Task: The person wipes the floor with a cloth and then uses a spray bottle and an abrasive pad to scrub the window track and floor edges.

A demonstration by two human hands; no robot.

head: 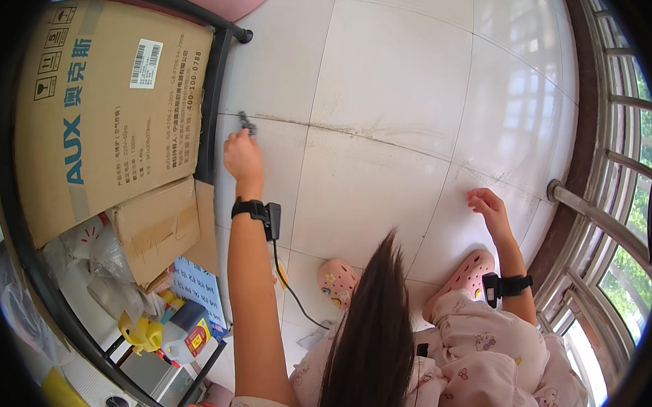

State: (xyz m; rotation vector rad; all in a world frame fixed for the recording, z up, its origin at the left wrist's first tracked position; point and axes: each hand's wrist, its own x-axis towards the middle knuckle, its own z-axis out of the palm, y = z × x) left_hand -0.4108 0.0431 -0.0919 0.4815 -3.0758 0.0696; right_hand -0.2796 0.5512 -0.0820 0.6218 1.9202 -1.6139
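Observation:
My left hand [244,155] reaches out low over the tiled floor [381,69], close to the black rack leg. Its fingers are closed on a small dark mottled object [246,122], which looks rough; its exact kind is unclear. The object lies at a dirty grout line [356,133], where grey-brown grime runs to the right. On the other side my right hand [487,206] hangs above the tiles, fingers loosely bent, with nothing visible in it. Black straps with small devices circle both wrists.
A black metal rack [213,89] on the left carries a large AUX cardboard box [111,112], a smaller carton [155,229] and plastic bottles [186,334]. Pink clogs [338,283] are on my feet. A barred window [624,124] lines the right. Dark hair hangs in front.

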